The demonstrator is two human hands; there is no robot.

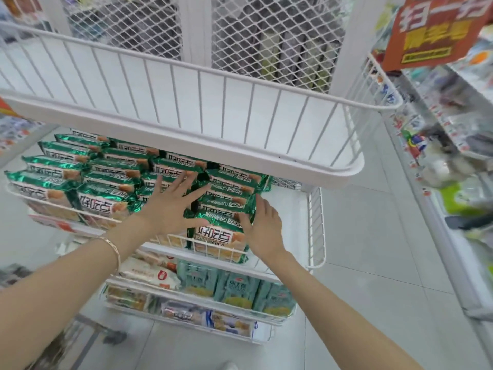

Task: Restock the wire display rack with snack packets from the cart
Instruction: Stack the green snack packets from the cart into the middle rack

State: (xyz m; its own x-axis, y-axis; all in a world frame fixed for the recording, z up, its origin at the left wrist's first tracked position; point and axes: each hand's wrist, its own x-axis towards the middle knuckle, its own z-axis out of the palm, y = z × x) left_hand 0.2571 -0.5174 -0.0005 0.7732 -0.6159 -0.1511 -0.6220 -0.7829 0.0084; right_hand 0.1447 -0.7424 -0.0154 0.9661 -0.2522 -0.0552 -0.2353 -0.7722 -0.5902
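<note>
Orange sign [434, 30] w/ yellow & white lettering hangs top right. Below it, store shelf [437, 217] runs along right side, packed w/ assorted goods, mostly blurred; lime-green pack [458, 200] near its front. Pale grey tile floor [373, 249]. More blurred goods [14, 129] far left.

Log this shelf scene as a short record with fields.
Rack: white wire display rack, tiered
Middle tier: rows of green snack packets
Left: left hand, fingers spread, flat on the packets
Right: right hand touching the rightmost row's right side
Lower tier: pale teal packets
Wrist: bracelet on the left
</note>
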